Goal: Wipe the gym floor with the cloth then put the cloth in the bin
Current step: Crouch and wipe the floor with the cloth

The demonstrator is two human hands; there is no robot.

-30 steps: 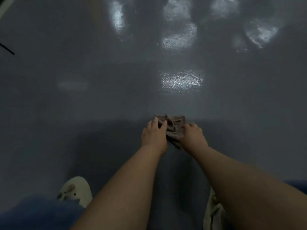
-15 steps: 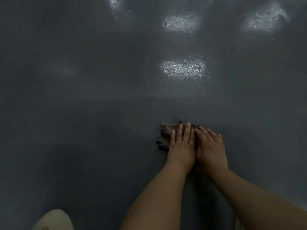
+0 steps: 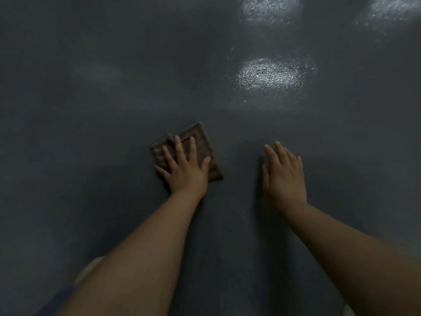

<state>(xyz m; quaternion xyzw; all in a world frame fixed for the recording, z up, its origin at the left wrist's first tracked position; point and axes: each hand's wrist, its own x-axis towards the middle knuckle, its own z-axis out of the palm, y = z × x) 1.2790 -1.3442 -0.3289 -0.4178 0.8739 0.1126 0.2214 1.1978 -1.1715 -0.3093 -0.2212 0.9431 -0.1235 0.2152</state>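
Head view, cloth: small brown square fabric cloth (image 3: 193,149), folded flat, a stitched border visible along its far edge; one corner points away from the person.
Head view, cloth position: lies on the dark grey, finely speckled gym floor (image 3: 114,110), left of centre, partly covered by the left hand.
Head view, left hand (image 3: 184,167): palm down on the cloth, fingers (image 3: 178,144) straight and spread apart, thumb out to the right side; it presses the cloth, no curl round it.
Head view, right hand (image 3: 284,174): well apart from the cloth, palm down, fingers straight and close together, holds nothing; contact with the floor cannot be told.
Head view, floor: pale grainy light patches (image 3: 270,73) at far right.
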